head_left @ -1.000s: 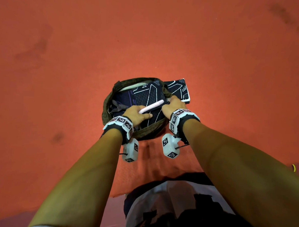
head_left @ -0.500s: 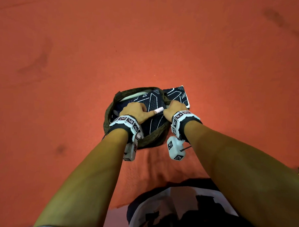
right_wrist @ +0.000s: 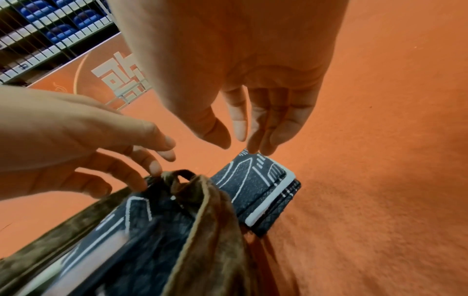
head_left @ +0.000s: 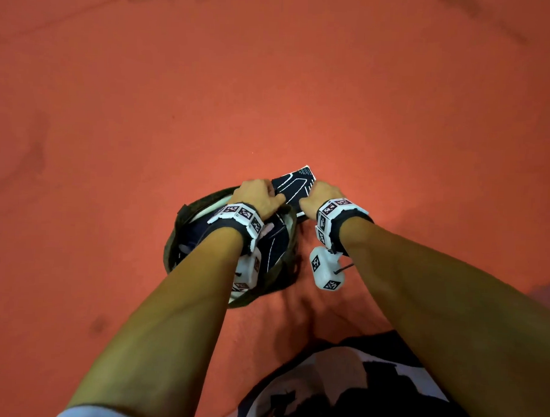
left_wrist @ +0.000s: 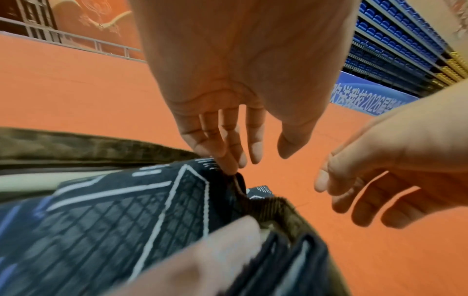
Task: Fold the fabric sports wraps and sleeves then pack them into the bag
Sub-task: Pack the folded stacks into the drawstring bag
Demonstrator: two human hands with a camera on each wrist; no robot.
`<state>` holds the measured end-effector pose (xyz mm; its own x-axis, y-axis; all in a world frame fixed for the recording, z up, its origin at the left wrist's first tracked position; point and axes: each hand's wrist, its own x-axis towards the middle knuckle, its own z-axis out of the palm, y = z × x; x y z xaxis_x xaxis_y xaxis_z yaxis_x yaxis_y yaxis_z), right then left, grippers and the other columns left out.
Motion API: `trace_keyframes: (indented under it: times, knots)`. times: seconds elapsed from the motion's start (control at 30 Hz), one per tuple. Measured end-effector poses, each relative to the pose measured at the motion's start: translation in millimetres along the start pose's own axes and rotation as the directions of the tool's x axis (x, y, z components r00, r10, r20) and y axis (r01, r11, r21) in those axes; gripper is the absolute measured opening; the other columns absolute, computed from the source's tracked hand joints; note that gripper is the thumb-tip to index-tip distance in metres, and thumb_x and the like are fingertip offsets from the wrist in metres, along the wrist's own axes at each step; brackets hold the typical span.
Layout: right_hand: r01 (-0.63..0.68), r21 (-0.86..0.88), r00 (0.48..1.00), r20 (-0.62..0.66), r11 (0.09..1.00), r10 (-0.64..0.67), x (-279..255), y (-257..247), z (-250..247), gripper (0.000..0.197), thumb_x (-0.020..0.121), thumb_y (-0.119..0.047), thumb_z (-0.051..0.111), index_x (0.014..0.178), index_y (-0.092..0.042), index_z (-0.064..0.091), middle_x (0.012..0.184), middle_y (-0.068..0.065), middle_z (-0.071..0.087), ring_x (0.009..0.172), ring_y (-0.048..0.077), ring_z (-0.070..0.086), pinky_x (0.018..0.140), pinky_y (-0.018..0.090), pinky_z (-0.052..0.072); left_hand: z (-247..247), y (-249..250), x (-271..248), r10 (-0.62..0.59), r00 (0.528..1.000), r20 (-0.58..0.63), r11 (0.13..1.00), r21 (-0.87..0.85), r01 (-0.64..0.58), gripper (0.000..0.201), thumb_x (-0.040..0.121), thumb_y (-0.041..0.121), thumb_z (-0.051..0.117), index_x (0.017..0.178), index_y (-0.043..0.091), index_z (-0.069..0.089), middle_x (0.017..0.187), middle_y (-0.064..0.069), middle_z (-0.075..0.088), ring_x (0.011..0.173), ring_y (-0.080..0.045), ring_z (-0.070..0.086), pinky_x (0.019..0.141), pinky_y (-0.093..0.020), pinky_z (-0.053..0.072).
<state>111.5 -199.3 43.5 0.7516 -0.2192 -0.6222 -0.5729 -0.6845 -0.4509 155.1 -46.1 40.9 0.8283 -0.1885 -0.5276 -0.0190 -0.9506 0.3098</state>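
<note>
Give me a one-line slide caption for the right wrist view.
Right hand reaching, fingers straight, for a folded sleeve beside the olive bag.

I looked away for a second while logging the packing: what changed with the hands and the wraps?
Both hands left the wrap in the bag and moved forward: the left hand to the bag's far rim, the right hand, open, over the folded wrap beside it. That wrap and the bag stayed put.

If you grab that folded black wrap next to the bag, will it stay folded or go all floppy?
Probably floppy: the folded wrap is soft fabric in loose stacked layers, so they may slide apart. It likely feels light and won't roll, lying flat on the orange floor.
</note>
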Motion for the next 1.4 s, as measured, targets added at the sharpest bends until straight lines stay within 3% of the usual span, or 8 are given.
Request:
trace_keyframes:
  times: [0.17, 0.5, 0.77, 0.87, 0.93, 1.0, 1.13, 1.4]
  knots:
    - [-0.054, -0.040, 0.997, 0.058, 0.998, 0.056, 31, 10, -10, 0.012, 0.090, -0.019, 0.057, 0.081, -0.015, 0.049, 0.075, 0.004, 0.055, 0.062, 0.019, 0.053, 0.051, 0.024, 0.038, 1, 23, 44, 0.063, 0.995, 0.084, 0.997, 0.030, -0.065, 0.016, 0.089, 0.030, 0.060, 0.099, 0.018, 0.065, 0.096, -0.008, 0.069, 0.088, -0.028, 0.064, 0.070, -0.029, 0.050]
    - [-0.127, -0.029, 0.983, 0.132, 0.992, 0.129, 102, 17, -8, 0.016, 0.091, -0.018, 0.058, 0.104, -0.013, 0.050, 0.083, 0.004, 0.055, 0.066, 0.018, 0.053, 0.050, 0.023, 0.034, 23, 38, 124, -0.021, 0.978, 0.209, 0.999, 0.050, 0.010, 0.034, 0.089, 0.028, 0.059, 0.121, 0.016, 0.058, 0.123, -0.011, 0.051, 0.102, -0.033, 0.062, 0.091, -0.038, 0.054]
    - [-0.235, 0.025, 0.960, 0.165, 0.972, 0.228, 145, 27, 23, 0.039, 0.086, -0.022, 0.067, 0.118, -0.009, 0.048, 0.102, 0.006, 0.058, 0.081, 0.022, 0.059, 0.069, 0.030, 0.050, 39, 10, 153, -0.239, 0.909, 0.340, 0.958, -0.071, 0.279, 0.049, 0.084, 0.030, 0.065, 0.128, 0.014, 0.050, 0.125, -0.012, 0.059, 0.109, -0.034, 0.061, 0.096, -0.044, 0.054]
    - [-0.278, 0.001, 0.948, 0.161, 0.961, 0.274, 149, 28, 38, 0.075, 0.086, -0.027, 0.068, 0.146, -0.003, 0.030, 0.138, 0.017, 0.046, 0.124, 0.037, 0.051, 0.102, 0.041, 0.048, 44, 6, 156, -0.219, 0.879, 0.423, 0.933, -0.173, 0.316, 0.052, 0.086, 0.021, 0.067, 0.134, 0.017, 0.047, 0.125, -0.009, 0.062, 0.110, -0.031, 0.063, 0.097, -0.042, 0.054]
    - [-0.305, 0.021, 0.940, 0.168, 0.952, 0.298, 151, 27, 40, 0.084, 0.086, -0.032, 0.069, 0.150, -0.004, 0.024, 0.143, 0.018, 0.043, 0.131, 0.039, 0.045, 0.107, 0.045, 0.044, 45, 5, 159, -0.205, 0.870, 0.448, 0.920, -0.214, 0.328, 0.055, 0.085, 0.016, 0.067, 0.136, 0.020, 0.046, 0.126, -0.008, 0.061, 0.110, -0.030, 0.063, 0.097, -0.042, 0.054]
    - [-0.318, 0.045, 0.935, 0.182, 0.947, 0.305, 151, 27, 35, 0.072, 0.087, -0.032, 0.069, 0.144, -0.006, 0.036, 0.133, 0.016, 0.053, 0.122, 0.036, 0.055, 0.097, 0.040, 0.050, 46, 4, 160, -0.192, 0.863, 0.467, 0.923, -0.214, 0.321, 0.057, 0.085, 0.012, 0.066, 0.137, 0.020, 0.045, 0.123, -0.006, 0.060, 0.112, -0.029, 0.061, 0.099, -0.041, 0.052]
    - [-0.275, 0.181, 0.948, 0.218, 0.944, 0.234, 145, 30, 27, 0.012, 0.082, -0.020, 0.064, 0.090, -0.012, 0.069, 0.084, 0.006, 0.071, 0.080, 0.027, 0.070, 0.054, 0.023, 0.045, 43, 9, 158, -0.167, 0.860, 0.483, 0.915, -0.249, 0.317, 0.052, 0.086, 0.006, 0.064, 0.134, 0.022, 0.049, 0.118, -0.003, 0.059, 0.110, -0.027, 0.060, 0.099, -0.038, 0.051]
    - [-0.157, 0.289, 0.987, 0.062, 0.944, 0.145, 108, 8, 3, 0.031, 0.086, -0.023, 0.066, 0.115, -0.021, 0.054, 0.099, -0.002, 0.066, 0.083, 0.017, 0.063, 0.058, 0.022, 0.042, 19, 16, 126, -0.128, 0.941, 0.313, 0.896, -0.370, 0.244, 0.044, 0.087, 0.007, 0.058, 0.128, 0.022, 0.052, 0.113, -0.009, 0.067, 0.100, -0.028, 0.066, 0.090, -0.036, 0.056]
